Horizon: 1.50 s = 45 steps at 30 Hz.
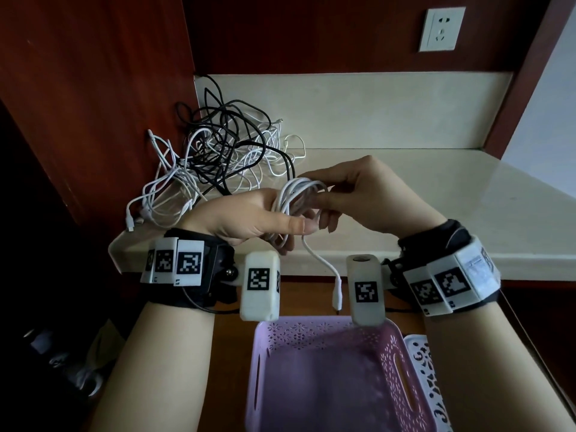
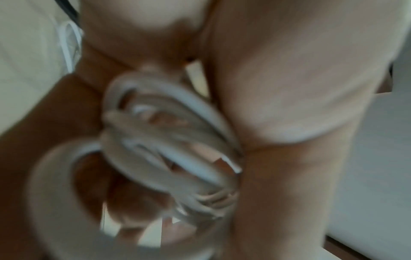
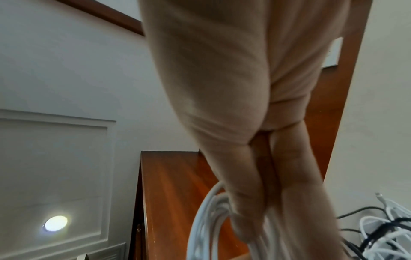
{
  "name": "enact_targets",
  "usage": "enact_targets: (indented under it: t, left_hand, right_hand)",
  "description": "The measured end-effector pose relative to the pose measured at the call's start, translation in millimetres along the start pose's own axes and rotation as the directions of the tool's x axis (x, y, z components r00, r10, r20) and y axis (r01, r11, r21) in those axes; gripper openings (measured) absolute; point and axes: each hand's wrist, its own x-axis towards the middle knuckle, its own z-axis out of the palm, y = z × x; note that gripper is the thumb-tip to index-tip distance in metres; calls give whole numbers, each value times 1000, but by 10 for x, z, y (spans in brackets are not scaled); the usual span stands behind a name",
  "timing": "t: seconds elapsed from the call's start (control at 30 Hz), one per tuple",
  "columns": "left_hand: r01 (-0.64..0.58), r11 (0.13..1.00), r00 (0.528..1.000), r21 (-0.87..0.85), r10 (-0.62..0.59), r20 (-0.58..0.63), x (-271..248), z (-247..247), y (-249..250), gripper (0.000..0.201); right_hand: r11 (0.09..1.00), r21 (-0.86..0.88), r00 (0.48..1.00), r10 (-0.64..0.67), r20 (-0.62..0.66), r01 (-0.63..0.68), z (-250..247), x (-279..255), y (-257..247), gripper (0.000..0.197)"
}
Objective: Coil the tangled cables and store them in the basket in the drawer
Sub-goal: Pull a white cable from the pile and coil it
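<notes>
Dark wood panelling (image 1: 93, 73) framed a pale countertop (image 1: 389, 194), w/ a white wall socket (image 1: 442, 29) up on the back panel. At the counter's left rear corner lay the tangled cables (image 1: 224, 157), black & white strands mixed, one connector hanging off the front edge. Left hand (image 1: 249, 218) gripped a coiled white cable (image 1: 294, 201) above the counter's front edge, thumb pressed across the loops; wrist view was blurry but showed the loops inside the curled fingers (image 2: 138, 207). Right hand (image 1: 358, 194) pinched the top of the same coil, fingertips (image 3: 240, 216) on the strands. Loose end w/ plug (image 1: 336, 296) dangled below, over the purple basket (image 1: 396, 369) in the open drawer (image 1: 230, 353). White perforated tray (image 1: 427, 378) sat just beside the basket's right side.
</notes>
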Motion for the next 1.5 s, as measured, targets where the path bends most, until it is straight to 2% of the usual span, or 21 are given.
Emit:
enact_targets:
  t: [0.1, 0.13, 0.2, 0.3, 0.4, 0.5, 0.57, 0.6, 0.7, 0.73, 0.77, 0.83, 0.87, 0.97, 1.0, 1.1, 1.2, 1.27, 1.37, 1.5]
  left_hand:
    - [37, 999, 997, -6, -37, -73, 38, -21, -36, 15]
    - [56, 998, 994, 7, -55, -95, 47, -35, -48, 20]
    - [109, 990, 990, 92, -100, -97, 61, -44, -58, 19]
    - [130, 955, 991, 268, -123, -43, 84, 0, -22, 15]
    - [135, 940, 990, 312, -138, -15, 88, 41, -3, 20]
    - [142, 934, 988, 328, -153, 7, 86, 43, 6, 18]
    - [168, 921, 984, 351, -176, -10, 113, 22, -4, 14]
    - [186, 909, 982, 373, -188, -31, 132, 6, -25, 16]
    - [248, 837, 969, 488, -214, -126, 166, -44, -87, 24]
    - [272, 804, 962, 529, -217, -164, 162, -53, -99, 22]
    - [293, 775, 956, 560, -216, -200, 159, -62, -114, 18]
    - [309, 743, 949, 594, -201, -242, 158, -53, -112, 17]
    - [307, 734, 949, 606, -184, -258, 166, -36, -102, 19]
    - [290, 689, 947, 664, -105, -305, 205, 18, -37, 33]
    - [295, 684, 942, 667, -89, -325, 210, 30, -12, 35]
    - [346, 679, 911, 647, -79, -404, 172, 39, 44, 40]
    - [339, 671, 907, 659, -48, -418, 152, 44, 52, 44]
    - [324, 669, 910, 670, -26, -414, 175, 73, 57, 43]
    - [304, 677, 916, 670, -14, -401, 192, 96, 79, 43]
    - [261, 718, 935, 645, -21, -355, 132, 62, 125, 45]
  right_hand:
    - [964, -261, 999, 49, 6, -45, -35, -1, 41, 11]
    - [952, -299, 998, 69, 6, -64, -45, -1, 51, 11]
    - [956, -281, 996, 79, -30, -84, -48, -1, 55, 12]
    - [970, -234, 989, 23, -146, -57, -18, 21, 60, 15]
    - [978, -202, 974, -1, -228, -46, -12, 47, 109, 20]
    - [981, -177, 965, 28, -260, -76, -27, 52, 145, 19]
    - [966, -236, 970, 51, -237, -108, -50, 58, 178, 19]
    - [942, -310, 980, 74, -186, -130, -76, 55, 201, 19]
    - [769, -620, 981, 193, -5, -155, -146, 13, 233, 35]
    - [784, -604, 979, 202, 35, -140, -163, -10, 213, 43]
    - [842, -524, 982, 183, 50, -130, -164, -29, 172, 50]
    - [949, -292, 992, 123, -4, -119, -82, -29, 26, 47]
    - [968, -227, 994, 101, -32, -105, 2, 2, -32, 44]
    - [962, -230, 988, 136, -76, -150, 285, 128, -8, 77]
    - [957, -218, 979, 167, -115, -189, 353, 160, 29, 80]
    - [966, -13, 944, 251, -213, -260, 434, 206, 84, 71]
    - [936, 109, 918, 349, -186, -334, 423, 232, 78, 57]
    - [917, 178, 906, 386, -175, -356, 419, 241, 36, 59]
    - [919, 155, 887, 391, -244, -363, 433, 246, 42, 62]
    - [933, 184, 881, 354, -314, -309, 465, 268, 102, 48]
